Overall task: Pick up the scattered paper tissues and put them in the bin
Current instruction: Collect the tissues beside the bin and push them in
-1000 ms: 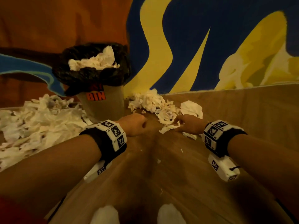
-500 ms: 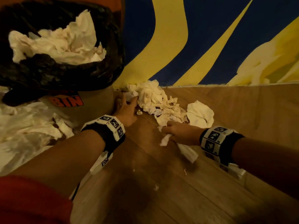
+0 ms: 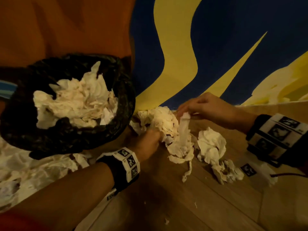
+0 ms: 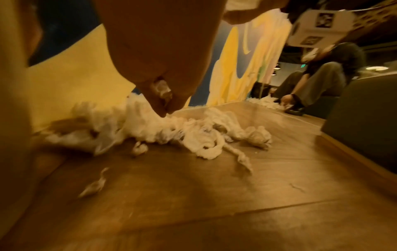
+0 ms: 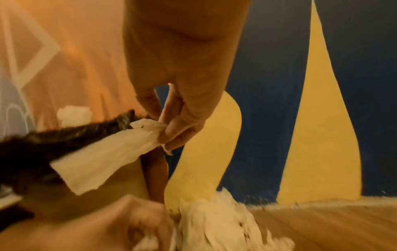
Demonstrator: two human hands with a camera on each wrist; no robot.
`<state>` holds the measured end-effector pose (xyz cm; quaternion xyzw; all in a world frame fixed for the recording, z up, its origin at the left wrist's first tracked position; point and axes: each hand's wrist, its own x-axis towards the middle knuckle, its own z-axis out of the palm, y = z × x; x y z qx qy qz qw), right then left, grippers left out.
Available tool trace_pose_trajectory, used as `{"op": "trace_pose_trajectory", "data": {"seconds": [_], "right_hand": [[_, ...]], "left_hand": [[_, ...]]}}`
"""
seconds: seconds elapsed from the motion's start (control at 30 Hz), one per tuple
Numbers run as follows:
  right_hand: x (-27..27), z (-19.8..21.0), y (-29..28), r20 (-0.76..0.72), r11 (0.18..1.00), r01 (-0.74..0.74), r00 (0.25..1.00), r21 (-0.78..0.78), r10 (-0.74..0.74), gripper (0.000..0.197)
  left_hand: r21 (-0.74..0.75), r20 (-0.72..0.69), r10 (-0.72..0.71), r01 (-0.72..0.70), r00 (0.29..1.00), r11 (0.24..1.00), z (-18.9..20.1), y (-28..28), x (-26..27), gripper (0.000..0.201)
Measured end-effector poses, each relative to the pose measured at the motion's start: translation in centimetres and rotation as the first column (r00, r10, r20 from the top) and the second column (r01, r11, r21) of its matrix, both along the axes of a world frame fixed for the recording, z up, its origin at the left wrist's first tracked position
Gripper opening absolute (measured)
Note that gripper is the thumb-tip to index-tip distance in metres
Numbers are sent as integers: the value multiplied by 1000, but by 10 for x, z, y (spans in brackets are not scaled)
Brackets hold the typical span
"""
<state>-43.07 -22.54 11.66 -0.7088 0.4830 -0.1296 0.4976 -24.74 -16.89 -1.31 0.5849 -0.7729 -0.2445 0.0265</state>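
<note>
A bin (image 3: pixel 70 139) lined with a black bag stands at the left, heaped with white tissues (image 3: pixel 75 100). Right of it, against the painted wall, lies a pile of crumpled tissues (image 3: pixel 160 122). My left hand (image 3: pixel 148 140) is low at the pile's near side, fingers curled into the paper; a scrap shows between its fingers (image 4: pixel 161 90). My right hand (image 3: pixel 200 105) is raised above the pile and pinches the top of a long tissue strip (image 3: pixel 183 129), which also hangs from its fingertips (image 5: pixel 169 132) in the right wrist view.
More tissues (image 3: pixel 211 144) lie on the wooden floor (image 3: pixel 216 205) to the right, and a large spread (image 3: pixel 25 172) sits left of the bin. Small scraps dot the floor. Another person (image 4: pixel 318 79) crouches farther along the wall by a dark sofa.
My right hand has lifted off the floor, drawing a tissue strip up with it. My left hand has shifted right from beside the bin into the pile.
</note>
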Motion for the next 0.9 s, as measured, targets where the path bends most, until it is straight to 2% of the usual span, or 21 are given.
{"op": "trace_pose_trajectory", "data": {"seconds": [0.07, 0.13, 0.17, 0.23, 0.3, 0.37, 0.43, 0.53, 0.6, 0.67, 0.73, 0.83, 0.9], "right_hand": [[9, 24, -3, 84, 1000, 13, 996, -27, -10, 20], [24, 45, -7, 139, 997, -33, 989, -77, 43, 36], [33, 56, -9, 173, 994, -49, 983, -98, 66, 37], [57, 74, -11, 201, 977, -108, 969, -184, 145, 27], [83, 86, -10, 108, 919, -226, 956, -323, 273, 16], [111, 90, -9, 2, 842, -328, 931, -428, 364, 17], [138, 87, -8, -77, 776, -411, 900, -478, 429, 21], [168, 73, -11, -280, 638, -560, 825, -529, 492, 24], [178, 63, -12, -294, 625, -566, 820, -537, 490, 23], [188, 55, -9, -261, 642, -545, 833, -539, 488, 24], [197, 52, -2, -313, 608, -570, 818, -552, 482, 26], [211, 52, 7, -485, 577, -659, 749, -482, 451, 32], [221, 49, 11, -595, 520, -741, 662, -425, 456, 32]], "left_hand": [[-70, -89, -98, 92, 991, 993, 20, 1, -12, 24], [-132, -158, -166, 145, 973, 980, 42, 5, -23, 22], [-158, -164, -188, 162, 968, 974, 53, 8, -26, 20], [-192, -177, -215, 181, 960, 965, 73, 15, -28, 16], [-229, -187, -251, 206, 950, 951, 89, 25, -22, 15], [-266, -180, -292, 239, 939, 934, 106, 36, -10, 14], [-267, -179, -315, 262, 932, 927, 124, 48, 8, 15], [-287, -201, -343, 280, 917, 916, 154, 72, 47, 14], [-308, -220, -266, 192, 938, 932, 178, 89, 78, 10], [-375, -271, -100, -9, 957, 927, 200, 98, 112, 6], [-416, -302, 121, -245, 946, 876, 215, 97, 148, 13], [-413, -222, 382, -441, 897, 797, 218, 77, 196, 27], [-328, -180, 470, -504, 864, 799, 208, 60, 212, 33]]}}
